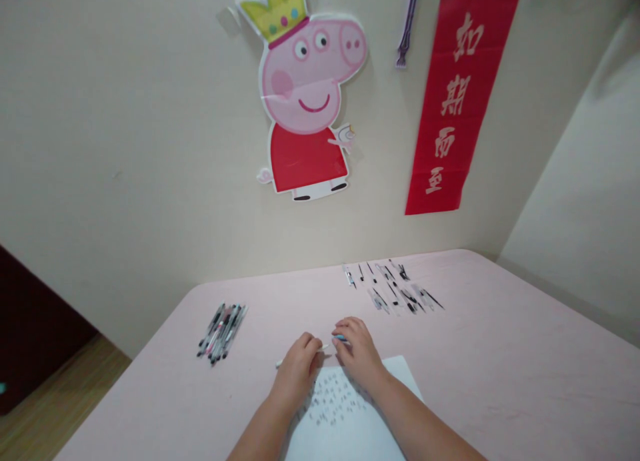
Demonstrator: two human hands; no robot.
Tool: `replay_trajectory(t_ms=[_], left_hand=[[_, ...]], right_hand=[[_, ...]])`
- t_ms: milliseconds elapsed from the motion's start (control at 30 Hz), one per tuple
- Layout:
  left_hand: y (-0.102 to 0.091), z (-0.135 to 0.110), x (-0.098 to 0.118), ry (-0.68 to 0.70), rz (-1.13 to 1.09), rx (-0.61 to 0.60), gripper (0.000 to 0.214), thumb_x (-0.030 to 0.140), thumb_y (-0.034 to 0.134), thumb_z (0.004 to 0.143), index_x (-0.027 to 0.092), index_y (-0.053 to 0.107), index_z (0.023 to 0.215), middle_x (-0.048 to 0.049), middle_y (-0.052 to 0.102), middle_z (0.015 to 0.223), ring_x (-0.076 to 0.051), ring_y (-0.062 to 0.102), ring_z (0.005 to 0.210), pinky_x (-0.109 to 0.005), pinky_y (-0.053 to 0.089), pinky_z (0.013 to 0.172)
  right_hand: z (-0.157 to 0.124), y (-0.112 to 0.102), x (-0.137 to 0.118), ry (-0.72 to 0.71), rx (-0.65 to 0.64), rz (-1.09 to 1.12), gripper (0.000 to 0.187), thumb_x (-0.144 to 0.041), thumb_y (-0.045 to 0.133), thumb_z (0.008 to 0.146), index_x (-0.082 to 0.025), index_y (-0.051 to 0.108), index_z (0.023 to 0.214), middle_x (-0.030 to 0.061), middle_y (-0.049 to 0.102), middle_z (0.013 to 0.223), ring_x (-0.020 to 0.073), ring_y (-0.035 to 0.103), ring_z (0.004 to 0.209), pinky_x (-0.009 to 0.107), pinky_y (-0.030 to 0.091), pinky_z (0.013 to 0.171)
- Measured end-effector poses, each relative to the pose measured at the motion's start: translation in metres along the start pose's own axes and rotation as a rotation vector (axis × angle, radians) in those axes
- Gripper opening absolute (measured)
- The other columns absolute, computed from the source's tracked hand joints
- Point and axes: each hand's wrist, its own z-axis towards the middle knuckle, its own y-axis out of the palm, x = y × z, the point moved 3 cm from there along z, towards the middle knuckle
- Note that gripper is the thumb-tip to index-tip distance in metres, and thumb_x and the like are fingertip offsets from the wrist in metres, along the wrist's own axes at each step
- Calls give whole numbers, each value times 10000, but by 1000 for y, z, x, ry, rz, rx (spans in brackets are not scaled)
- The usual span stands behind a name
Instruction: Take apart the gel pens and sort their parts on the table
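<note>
My left hand (300, 362) and my right hand (356, 349) meet over the pink table (500, 354), both closed on one slim white pen (326, 346). The left hand grips its barrel, whose end pokes out to the lower left. The right hand pinches the blue-tipped end. Under my wrists lies a white sheet of paper (350, 414) with small scribbles on it.
A bundle of several assembled pens (223, 331) lies to the left. Several loose pen parts (395, 289) are spread at the far side near the wall. A cartoon pig cutout (307, 94) and a red banner (457, 94) hang on the wall.
</note>
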Motion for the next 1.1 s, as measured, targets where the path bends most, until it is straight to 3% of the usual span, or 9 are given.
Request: replay_trajectory(t_ms=[167,300,767,1100], left_hand=[[3,-1,0,27,-14,-36,213,121,397,848,202,579,923,-49,556,920,-162,538,854,-266,429,748],[4,0,0,35,8,-37,194,102,396,834,190,561,887,-52,571,888,-167,535,830,-273,426,732],[1,1,3,52,93,-51,208,143,402,875,203,601,877,-43,599,887,-159,559,836,-248,415,725],[1,0,-1,77,62,-4,251,236,380,924,195,628,932,-64,616,880,-168,568,820,-265,433,711]], right_hand=[[-2,5,-6,3,-114,10,135,-219,562,829,-214,696,825,93,633,1063,262,429,1166,454,347,1012],[-2,6,-8,-3,-151,48,184,-187,546,836,-199,698,734,95,649,1020,249,448,1145,447,348,1017],[-1,10,-3,65,-149,175,206,-78,570,758,-204,647,614,76,639,1078,229,414,1192,444,328,1022],[-4,12,3,24,-68,239,221,-72,601,693,-219,614,858,84,582,1150,213,458,1166,426,359,1017]])
